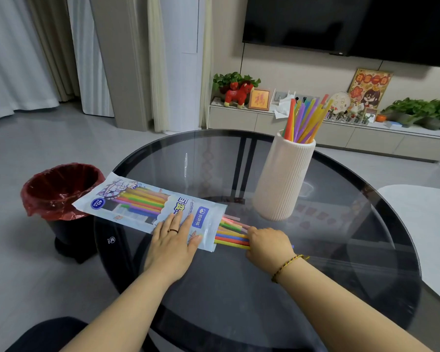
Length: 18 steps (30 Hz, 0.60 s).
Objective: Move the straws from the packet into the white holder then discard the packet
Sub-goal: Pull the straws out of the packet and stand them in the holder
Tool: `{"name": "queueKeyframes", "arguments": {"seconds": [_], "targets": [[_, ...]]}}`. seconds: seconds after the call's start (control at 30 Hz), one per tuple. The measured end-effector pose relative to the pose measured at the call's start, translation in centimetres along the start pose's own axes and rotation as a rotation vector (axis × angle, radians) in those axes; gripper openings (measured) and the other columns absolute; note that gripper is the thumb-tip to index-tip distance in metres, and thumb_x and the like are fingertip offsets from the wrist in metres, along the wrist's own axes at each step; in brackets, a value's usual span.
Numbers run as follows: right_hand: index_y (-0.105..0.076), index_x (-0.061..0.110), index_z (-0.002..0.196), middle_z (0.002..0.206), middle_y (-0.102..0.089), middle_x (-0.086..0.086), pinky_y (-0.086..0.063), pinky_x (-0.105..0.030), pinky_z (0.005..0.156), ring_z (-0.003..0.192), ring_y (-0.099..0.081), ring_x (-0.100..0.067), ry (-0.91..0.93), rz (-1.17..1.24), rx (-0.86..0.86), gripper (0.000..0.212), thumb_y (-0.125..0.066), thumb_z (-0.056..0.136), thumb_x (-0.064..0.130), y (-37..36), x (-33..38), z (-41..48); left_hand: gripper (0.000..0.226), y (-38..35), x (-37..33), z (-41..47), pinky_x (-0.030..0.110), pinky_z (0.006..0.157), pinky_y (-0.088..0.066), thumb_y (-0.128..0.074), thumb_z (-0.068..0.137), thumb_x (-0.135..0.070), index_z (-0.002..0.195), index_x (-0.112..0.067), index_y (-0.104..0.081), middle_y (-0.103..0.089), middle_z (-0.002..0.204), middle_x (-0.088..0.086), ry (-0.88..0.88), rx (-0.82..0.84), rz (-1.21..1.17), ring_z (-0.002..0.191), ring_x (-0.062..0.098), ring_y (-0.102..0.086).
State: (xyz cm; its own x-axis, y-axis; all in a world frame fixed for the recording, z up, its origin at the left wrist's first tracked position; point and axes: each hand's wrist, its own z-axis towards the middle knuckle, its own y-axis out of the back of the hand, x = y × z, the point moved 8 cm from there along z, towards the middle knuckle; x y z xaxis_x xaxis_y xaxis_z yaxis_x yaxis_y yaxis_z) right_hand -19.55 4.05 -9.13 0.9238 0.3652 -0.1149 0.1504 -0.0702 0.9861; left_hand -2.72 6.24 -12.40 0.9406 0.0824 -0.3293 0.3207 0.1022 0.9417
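At far left stands the bin [59, 191]; the thin, probably slippery packet [142, 201] lies on the table [239, 288], pinned under the flat left hand [173, 240]. Light straws [233, 235] jut out, best gripped bunched, as the curled right hand [267, 243] does, near the white holder [282, 179]

Glossy smoked-glass round table [328, 250]; on it a crinkly, shiny plastic straw packet [142, 207] and a matt, ribbed white holder [282, 179]; beside it, thin glossy red bin liner [54, 191].
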Motion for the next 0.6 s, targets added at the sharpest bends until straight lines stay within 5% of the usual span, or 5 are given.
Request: {"name": "queueKeyframes", "arguments": {"seconds": [0.27,0.6], "targets": [[-0.044,0.011,0.117,0.111,-0.064,-0.01,-0.041,-0.032,0.069,0.099,-0.061,-0.03,0.024,-0.132,-0.03,0.025,-0.033,0.094,0.014,-0.3,-3.3,-1.2,0.056,-0.1,-0.2,0.0,0.034,0.115,0.007,-0.018,0.093,-0.045,0.142,-0.026,0.003,0.005,0.155,-0.001,0.008,0.021,0.011,0.142,0.016,0.009],[-0.049,0.019,0.105,0.112,-0.063,-0.003,-0.041,-0.033,0.084,0.103,-0.059,-0.025,0.004,-0.3,-0.146,0.02,-0.035,0.091,0.014,4.2,-9.8,-6.0,0.054,0.0,-0.1,-0.1,0.035,0.115,0.003,-0.021,0.094,-0.043,0.142,-0.025,-0.004,-0.001,0.156,0.001,0.026,0.07,0.007,0.142,0.017,0.004]]}}
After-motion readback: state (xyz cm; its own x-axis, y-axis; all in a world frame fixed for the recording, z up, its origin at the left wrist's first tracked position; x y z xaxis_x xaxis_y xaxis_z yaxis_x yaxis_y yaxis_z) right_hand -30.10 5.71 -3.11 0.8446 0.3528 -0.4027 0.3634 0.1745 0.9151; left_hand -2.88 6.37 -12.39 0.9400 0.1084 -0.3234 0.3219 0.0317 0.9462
